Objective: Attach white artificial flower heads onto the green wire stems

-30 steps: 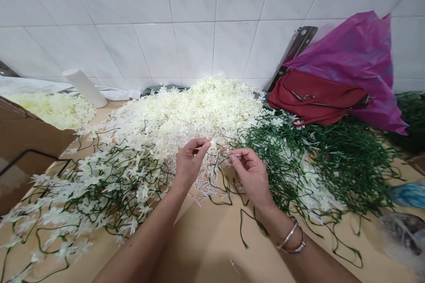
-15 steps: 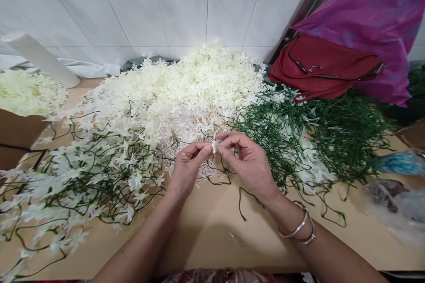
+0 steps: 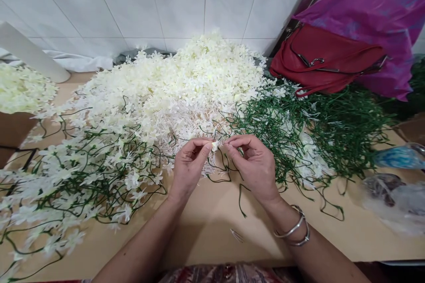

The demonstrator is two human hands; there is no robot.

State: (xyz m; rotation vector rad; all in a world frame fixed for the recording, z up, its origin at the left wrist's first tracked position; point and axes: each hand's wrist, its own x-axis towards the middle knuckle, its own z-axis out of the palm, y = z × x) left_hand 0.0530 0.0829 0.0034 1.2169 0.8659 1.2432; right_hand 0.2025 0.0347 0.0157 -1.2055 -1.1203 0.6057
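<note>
A small white artificial flower (image 3: 215,146) is pinched between the thumb and forefinger of my left hand (image 3: 190,166). Just to its right, my right hand (image 3: 254,163) has its thumb and fingertips pressed together, a little apart from the flower. Whatever those fingertips hold is too small to make out. Beyond both hands spreads a big heap of loose white flower heads (image 3: 186,79). White flowers on green stems (image 3: 96,177) lie left of my left hand. A tangle of green stems (image 3: 272,128) lies right of my right hand.
A red handbag (image 3: 328,59) and a purple plastic bag (image 3: 372,22) stand at the back right. A white roll (image 3: 33,55) leans at the back left, near a cardboard box (image 3: 15,132). Clear plastic bags (image 3: 398,201) lie at the right. Thin white pieces (image 3: 237,235) lie near the front edge.
My right fingertips have drawn away to the right from the white flower, which stays in my left hand. The camera view has shifted slightly.
</note>
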